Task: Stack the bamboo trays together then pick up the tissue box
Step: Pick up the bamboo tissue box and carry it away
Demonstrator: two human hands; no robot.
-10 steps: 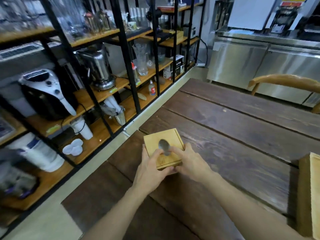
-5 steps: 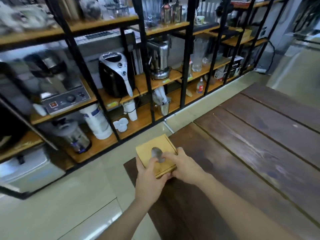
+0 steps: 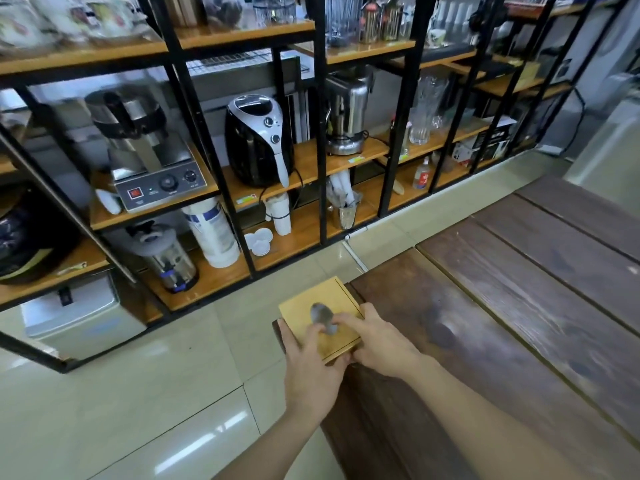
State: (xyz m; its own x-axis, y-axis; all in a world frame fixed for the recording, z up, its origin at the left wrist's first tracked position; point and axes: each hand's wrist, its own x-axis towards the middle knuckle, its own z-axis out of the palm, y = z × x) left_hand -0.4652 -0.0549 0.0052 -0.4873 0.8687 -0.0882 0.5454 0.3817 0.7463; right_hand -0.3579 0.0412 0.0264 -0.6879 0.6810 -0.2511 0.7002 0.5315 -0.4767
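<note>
tissue box [image 3: 320, 318] first: it's a small square bamboo box with a grey oval slot in its lid, and it sits between my two hands right at the near-left corner of the dark wooden table [image 3: 519, 323], part of it out past the table edge over the tiled floor [image 3: 138, 393]. i can't tell whether its base rests on the corner or has cleared it. i judge the two-sided hold is there because the box is wide and smooth-faced, so squeezing from opposite sides keeps it level.

my left hand [image 3: 310, 368] is wrapped around the near-left side, thumb up on the lid next to the slot, fingers hidden beneath. my right hand [image 3: 377, 344] closes on the right side, fingers curled over the lid's edge, one reaching toward the slot. both are clasped on the box, neither spread wide.

no bamboo trays show here, so i can't confirm the stack. beyond the floor stands a black-framed shelf [image 3: 322, 116] of kitchen appliances.
</note>
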